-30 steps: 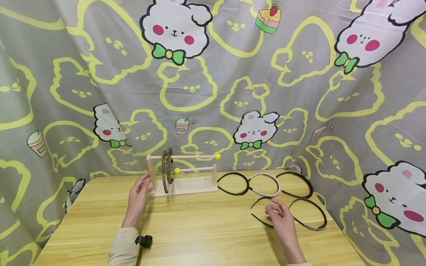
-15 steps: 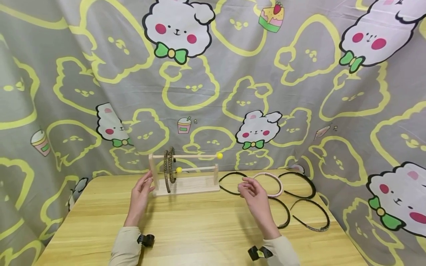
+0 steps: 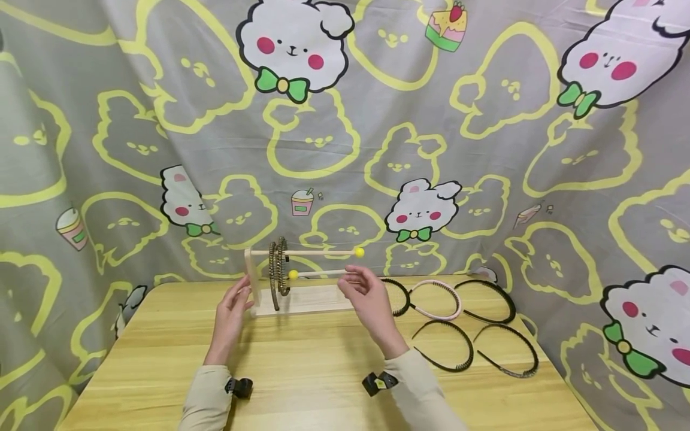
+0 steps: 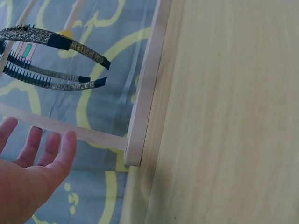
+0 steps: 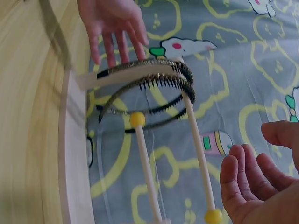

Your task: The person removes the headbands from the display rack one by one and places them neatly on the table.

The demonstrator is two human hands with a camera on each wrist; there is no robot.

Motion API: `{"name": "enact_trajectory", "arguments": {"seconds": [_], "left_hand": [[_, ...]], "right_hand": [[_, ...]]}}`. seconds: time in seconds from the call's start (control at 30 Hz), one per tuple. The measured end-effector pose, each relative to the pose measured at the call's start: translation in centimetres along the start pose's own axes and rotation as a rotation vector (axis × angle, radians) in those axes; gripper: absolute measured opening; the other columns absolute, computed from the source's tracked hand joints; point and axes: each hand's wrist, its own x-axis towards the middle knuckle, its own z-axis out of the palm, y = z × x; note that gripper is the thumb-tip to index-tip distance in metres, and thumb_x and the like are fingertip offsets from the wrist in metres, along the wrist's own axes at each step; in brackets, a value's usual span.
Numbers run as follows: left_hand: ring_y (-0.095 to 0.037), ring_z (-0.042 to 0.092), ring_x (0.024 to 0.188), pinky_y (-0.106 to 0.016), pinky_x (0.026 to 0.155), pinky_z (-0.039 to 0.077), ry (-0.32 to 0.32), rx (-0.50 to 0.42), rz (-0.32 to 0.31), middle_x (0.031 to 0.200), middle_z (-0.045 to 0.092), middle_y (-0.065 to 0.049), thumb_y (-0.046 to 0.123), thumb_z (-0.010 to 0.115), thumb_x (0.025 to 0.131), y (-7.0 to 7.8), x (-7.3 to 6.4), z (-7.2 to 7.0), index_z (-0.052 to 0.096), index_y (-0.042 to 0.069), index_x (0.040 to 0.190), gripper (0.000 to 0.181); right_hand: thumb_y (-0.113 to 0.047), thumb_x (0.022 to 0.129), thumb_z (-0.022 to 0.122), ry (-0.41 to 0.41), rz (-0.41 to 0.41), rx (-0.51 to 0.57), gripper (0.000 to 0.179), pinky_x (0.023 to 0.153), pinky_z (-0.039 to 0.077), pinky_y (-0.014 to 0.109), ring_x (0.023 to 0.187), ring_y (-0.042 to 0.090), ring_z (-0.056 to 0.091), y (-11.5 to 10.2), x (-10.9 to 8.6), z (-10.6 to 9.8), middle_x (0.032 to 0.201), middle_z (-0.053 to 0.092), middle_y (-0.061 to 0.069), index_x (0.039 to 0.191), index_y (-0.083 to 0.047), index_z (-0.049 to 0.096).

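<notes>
A pale wooden rack (image 3: 318, 301) stands on the table with two rods, each tipped by a yellow ball. Two glittery toothed headbands (image 3: 283, 263) hang from its upper rod (image 3: 320, 253), close to the left post (image 3: 251, 284). My left hand (image 3: 229, 320) is at that post, fingers loosely bent; its fingertips look to touch it in the left wrist view. My right hand (image 3: 373, 308) is at the rack's right end, hiding the short post of the lower rod (image 3: 320, 274). In the right wrist view this hand (image 5: 261, 191) has thumb and fingers apart, nothing between them.
Several headbands lie to the right: a pink one (image 3: 414, 306) between two dark ones in the back row, and a black one (image 3: 472, 347) beside a dark, partly glittery one (image 3: 525, 372) in front. A patterned curtain (image 3: 334, 149) hangs behind the table (image 3: 302, 371).
My right hand has moved left and away from me, from over the front black headband to the rack's right end. My left hand stays at the left post.
</notes>
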Motion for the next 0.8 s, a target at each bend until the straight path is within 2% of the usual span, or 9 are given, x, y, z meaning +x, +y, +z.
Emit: {"name": "enact_trajectory", "arguments": {"seconds": [0.37,0.63,0.8], "left_hand": [[-0.019,0.044,0.128,-0.021,0.098,0.051,0.004,0.004,-0.001,0.151,0.039,-0.009,0.033,0.043,0.105,0.0,0.0,0.1,0.039,0.009,0.149,0.051],[-0.021,0.046,0.127,-0.022,0.098,0.051,0.008,0.038,0.012,0.151,0.038,-0.012,0.035,0.043,0.105,0.0,0.1,0.1,0.039,0.01,0.149,0.052],[-0.023,0.046,0.128,-0.022,0.098,0.051,0.011,0.045,0.011,0.152,0.039,-0.011,0.036,0.043,0.105,0.0,0.1,0.0,0.039,0.011,0.149,0.051]], "right_hand": [[-0.032,0.091,0.07,-0.068,-0.015,-0.079,0.036,0.095,0.054,0.038,0.106,0.02,0.063,0.6,1.7,4.6,0.111,0.069,0.002,0.124,-0.02,0.061],[-0.03,0.091,0.07,-0.074,0.028,-0.092,0.029,0.09,0.055,0.032,0.101,0.013,0.063,0.8,2.3,8.2,0.106,0.068,-0.006,0.117,-0.02,0.062],[-0.022,0.091,0.07,-0.07,0.025,-0.103,0.027,0.085,0.057,0.029,0.097,0.011,0.064,1.0,2.6,10.4,0.11,0.069,0.0,0.115,-0.015,0.062]]}}
